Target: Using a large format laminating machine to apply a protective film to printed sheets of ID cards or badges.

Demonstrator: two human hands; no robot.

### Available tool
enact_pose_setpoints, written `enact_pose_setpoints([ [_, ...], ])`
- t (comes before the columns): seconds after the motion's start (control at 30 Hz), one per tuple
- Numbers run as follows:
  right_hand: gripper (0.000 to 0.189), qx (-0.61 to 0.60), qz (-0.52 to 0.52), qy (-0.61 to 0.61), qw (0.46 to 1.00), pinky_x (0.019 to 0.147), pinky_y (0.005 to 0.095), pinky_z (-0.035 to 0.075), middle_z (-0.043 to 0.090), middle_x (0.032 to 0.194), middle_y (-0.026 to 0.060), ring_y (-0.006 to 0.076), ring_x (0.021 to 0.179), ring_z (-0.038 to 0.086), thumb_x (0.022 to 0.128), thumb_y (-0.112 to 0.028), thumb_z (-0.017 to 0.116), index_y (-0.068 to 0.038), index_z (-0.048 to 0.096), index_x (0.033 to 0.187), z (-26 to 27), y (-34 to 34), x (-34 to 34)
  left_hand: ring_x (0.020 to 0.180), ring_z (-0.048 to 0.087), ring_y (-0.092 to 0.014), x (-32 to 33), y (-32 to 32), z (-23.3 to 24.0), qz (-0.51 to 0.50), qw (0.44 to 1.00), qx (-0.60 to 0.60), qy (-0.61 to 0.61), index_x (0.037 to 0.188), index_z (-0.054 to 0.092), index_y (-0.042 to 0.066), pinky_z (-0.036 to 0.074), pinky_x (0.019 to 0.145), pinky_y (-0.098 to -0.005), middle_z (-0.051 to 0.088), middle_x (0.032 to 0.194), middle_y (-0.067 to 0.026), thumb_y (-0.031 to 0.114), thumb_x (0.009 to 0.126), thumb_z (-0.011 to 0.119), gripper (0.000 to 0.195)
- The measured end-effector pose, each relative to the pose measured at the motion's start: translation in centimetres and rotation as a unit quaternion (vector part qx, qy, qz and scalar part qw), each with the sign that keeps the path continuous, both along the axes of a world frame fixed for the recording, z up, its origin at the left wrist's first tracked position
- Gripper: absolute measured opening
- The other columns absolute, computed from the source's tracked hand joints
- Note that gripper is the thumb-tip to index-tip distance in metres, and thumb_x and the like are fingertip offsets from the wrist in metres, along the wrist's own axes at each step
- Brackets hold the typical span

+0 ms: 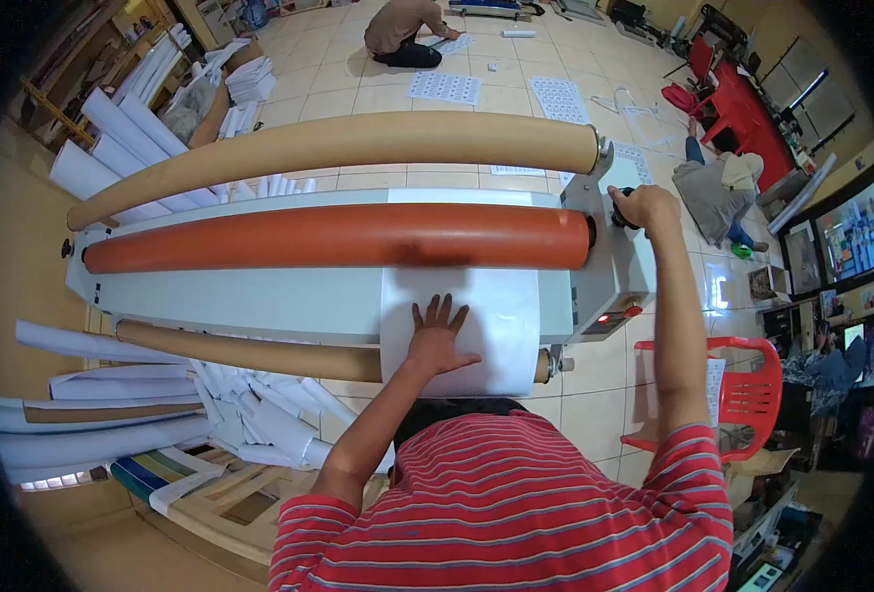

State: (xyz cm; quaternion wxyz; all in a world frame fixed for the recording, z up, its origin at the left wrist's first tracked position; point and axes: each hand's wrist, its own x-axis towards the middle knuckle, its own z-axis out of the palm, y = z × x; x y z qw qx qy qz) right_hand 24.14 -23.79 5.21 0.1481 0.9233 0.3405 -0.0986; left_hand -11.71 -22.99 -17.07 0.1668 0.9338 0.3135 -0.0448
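A wide-format roll laminator (259, 300) lies before me, with an orange-red roller (333, 237) across it and a cardboard-brown roll (348, 140) mounted above. My left hand (438, 337) rests flat with fingers spread on a white sheet (500, 325), which passes under the orange roller and hangs over the front edge, in front of a lower brown tube (259, 351). My right hand (644, 207) is closed around a black handwheel (622, 214) at the machine's right end. A red button (633, 311) and a small lit red display sit below it.
Paper rolls (111, 436) and crumpled white sheets (259, 414) pile up at left. A red plastic chair (751, 399) stands at right. One person (407, 33) kneels by printed sheets (444, 87) on the tiled floor; another (718, 192) sits on the floor at right.
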Motion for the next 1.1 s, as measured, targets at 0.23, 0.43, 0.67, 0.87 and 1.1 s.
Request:
enact_pose_setpoints([
  [0.23,0.076,0.069,0.329,0.11,0.935,0.084,0.039,0.048,0.063,0.102,0.0224,0.0358,0.095,0.061,0.063,-0.03,0.077,-0.001,0.048,0.126,0.9,-2.9,3.4,0.137,0.015,-0.037,-0.2,0.2,-0.1,-0.004,1.0,-0.005,0.012,0.141,0.032,0.014,0.008,0.107,-0.0622,0.021,0.147,-0.0198,0.07,0.066,0.059,0.098],
  [0.43,0.071,0.103,0.33,0.064,0.936,0.079,0.0437,0.048,0.063,0.09,0.0243,0.039,0.088,0.06,0.062,-0.023,0.073,-0.002,0.05,0.125,-0.4,-2.6,2.8,0.137,0.015,-0.038,-0.7,0.2,-0.6,0.016,1.0,-0.004,-0.003,0.14,0.033,0.013,0.009,0.105,-0.0647,0.022,0.146,-0.0193,0.067,0.065,0.061,0.097],
  [0.67,0.069,0.125,0.347,0.037,0.929,0.082,0.0426,0.048,0.061,0.105,0.0223,0.0374,0.094,0.06,0.069,-0.011,0.07,-0.002,0.043,0.132,-3.3,-3.5,5.8,0.136,0.018,-0.038,-1.4,0.4,-2.2,0.036,0.993,-0.058,-0.1,0.138,0.038,0.012,0.009,0.106,-0.0633,0.025,0.145,-0.0204,0.057,0.069,0.064,0.086],
  [0.87,0.065,0.244,0.239,0.174,0.924,0.096,0.0347,0.041,0.053,0.124,0.023,0.031,0.113,0.054,0.068,0.005,0.062,0.004,0.043,0.13,-6.3,-5.8,9.0,0.132,0.028,-0.034,-5.7,2.2,-2.2,0.026,0.979,-0.026,-0.2,0.125,0.049,0.004,0.022,0.107,-0.0502,0.036,0.138,-0.0194,0.046,0.08,0.059,0.062],
  [1.1,0.089,-0.008,0.17,-0.062,0.983,0.085,0.0442,0.047,0.058,0.112,0.0259,0.0395,0.1,0.058,0.075,-0.058,0.062,-0.001,0.032,0.137,1.2,0.5,-8.9,0.136,0.022,-0.03,-25.4,10.1,-3.3,0.166,0.968,0.032,-0.185,0.131,0.045,0.015,0.016,0.11,-0.0518,0.031,0.144,-0.0123,0.04,0.086,0.053,0.052],
])
